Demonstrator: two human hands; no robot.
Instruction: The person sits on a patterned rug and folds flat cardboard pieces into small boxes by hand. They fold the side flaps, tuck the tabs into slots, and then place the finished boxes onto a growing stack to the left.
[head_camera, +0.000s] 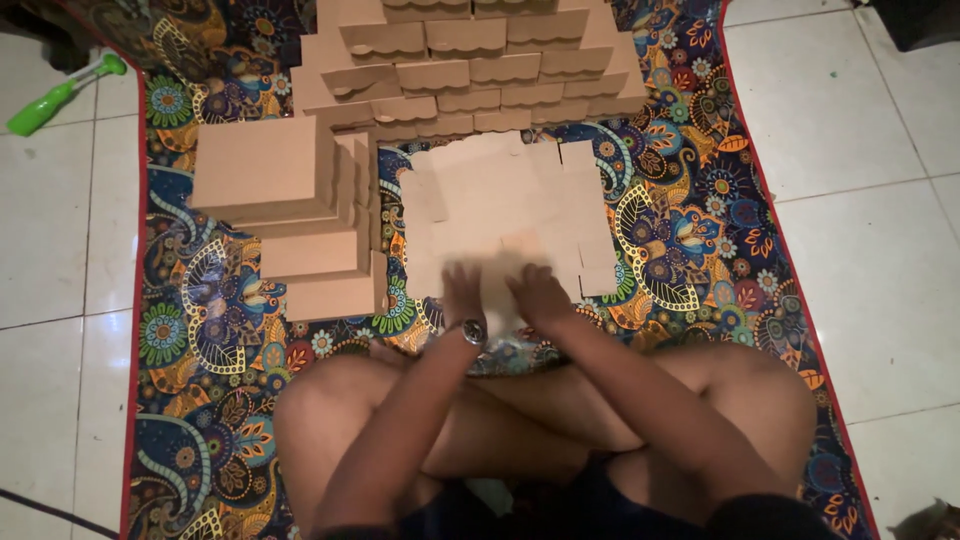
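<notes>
While blurred (grip unclear), left hand (463, 292) and right hand (535, 295) on flat cardboard blank (500, 200).

Flat cardboard sheets (505, 205) lie between folded boxes (290, 210) left and, seemingly, stacked boxes (470, 65) behind.

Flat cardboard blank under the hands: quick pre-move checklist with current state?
1. Both hands on the flat cardboard blank: ok, left hand and right hand rest on its near edge.
2. Grip shut or open: cannot tell, motion blur.
3. Blank lies flat on the patterned mat: ok.
4. Far side free: not ok, the wall of folded boxes stands right at its far edge.
5. Left side free: not ok, the stack of finished boxes sits right beside it.
6. Right of the blank: ok, bare mat.
</notes>
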